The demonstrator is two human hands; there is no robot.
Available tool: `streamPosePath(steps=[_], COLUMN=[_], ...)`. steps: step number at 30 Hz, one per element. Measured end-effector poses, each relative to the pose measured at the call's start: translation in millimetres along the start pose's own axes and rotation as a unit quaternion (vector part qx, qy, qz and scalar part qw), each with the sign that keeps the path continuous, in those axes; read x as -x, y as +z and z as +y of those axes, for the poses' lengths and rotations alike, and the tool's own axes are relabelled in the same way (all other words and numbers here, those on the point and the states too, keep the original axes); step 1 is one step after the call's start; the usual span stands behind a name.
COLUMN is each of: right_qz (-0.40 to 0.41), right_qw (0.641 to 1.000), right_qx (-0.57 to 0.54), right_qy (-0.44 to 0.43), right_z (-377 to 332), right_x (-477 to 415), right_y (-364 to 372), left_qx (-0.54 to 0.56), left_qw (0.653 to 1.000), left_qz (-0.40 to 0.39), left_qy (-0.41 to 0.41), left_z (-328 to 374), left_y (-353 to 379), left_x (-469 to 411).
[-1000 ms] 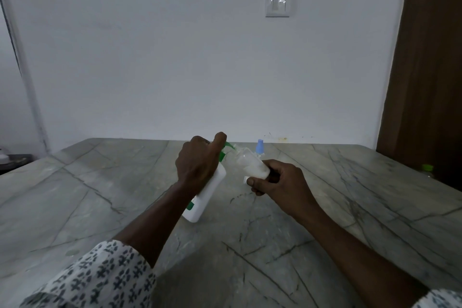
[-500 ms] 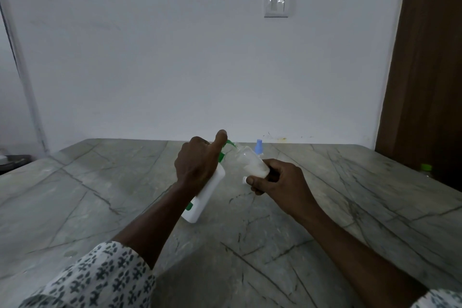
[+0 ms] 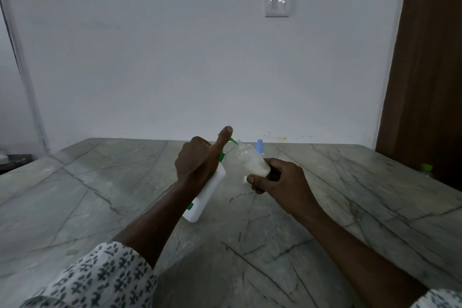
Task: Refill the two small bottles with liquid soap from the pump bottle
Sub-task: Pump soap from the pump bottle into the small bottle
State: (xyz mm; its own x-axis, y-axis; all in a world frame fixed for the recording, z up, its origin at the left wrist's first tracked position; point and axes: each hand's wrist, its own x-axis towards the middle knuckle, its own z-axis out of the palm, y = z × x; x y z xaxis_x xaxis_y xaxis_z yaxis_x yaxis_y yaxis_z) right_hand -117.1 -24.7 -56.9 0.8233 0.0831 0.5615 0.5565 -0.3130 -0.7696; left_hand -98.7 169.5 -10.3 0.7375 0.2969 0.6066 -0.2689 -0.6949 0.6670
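Note:
My left hand grips the white pump bottle, which leans to the right with its base on the table. The thumb is raised above the green pump head. My right hand holds a small clear bottle tilted, its open mouth against the green spout. White soap fills its lower part. A small white cap shows by my right thumb. A second small bottle with a blue top stands behind, mostly hidden.
The grey marble table runs back to a white wall with a light switch. A brown door is at the right, with a green-capped object low beside it. A dark object sits at the far left edge.
My left thumb has lifted off the pump head and now points up. Both bottles stay in about the same place.

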Motion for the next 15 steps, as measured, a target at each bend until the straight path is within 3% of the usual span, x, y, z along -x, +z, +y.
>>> streamPosePath(steps=[15], right_qz=[0.000], right_qw=[1.000], right_qx=[0.013], right_qy=[0.001], right_z=[1.0], right_x=[0.6], right_y=[0.0], left_qx=[-0.003], left_qw=[1.000], left_qz=[-0.004], left_qy=[-0.001], left_z=[0.4], left_y=[0.3], left_x=[0.9])
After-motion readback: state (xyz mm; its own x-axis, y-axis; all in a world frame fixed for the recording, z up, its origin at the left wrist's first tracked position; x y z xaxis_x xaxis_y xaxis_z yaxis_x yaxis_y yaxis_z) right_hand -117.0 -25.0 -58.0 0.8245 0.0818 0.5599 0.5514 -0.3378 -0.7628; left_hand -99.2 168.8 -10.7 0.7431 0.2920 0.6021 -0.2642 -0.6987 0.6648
